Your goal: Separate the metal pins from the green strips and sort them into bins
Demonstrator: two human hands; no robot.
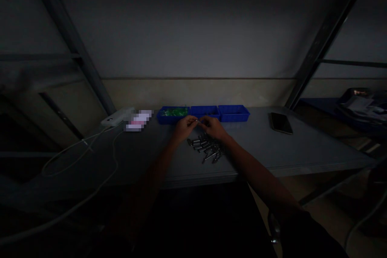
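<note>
My left hand (185, 127) and my right hand (214, 127) meet fingertip to fingertip over the table, just in front of the blue bins. Both are closed in a pinch around a small shiny piece (197, 121), mostly hidden by the fingers and too small to name. Below my right hand lies a loose pile of slim metal parts (208, 147), cylinder-like, partly covered by that hand. Behind the hands stand the left blue bin (169, 120) with green plastic packets (175, 112), the middle blue bin (205, 109) with dark small parts, and the right blue bin (234, 118).
A dark phone (281, 123) lies on the grey table (256, 145) at the right. To the left are a white power strip (116, 117), a blurred-out pale item (139, 121) and a trailing white cable (116, 161). Metal uprights (87, 72) flank the table.
</note>
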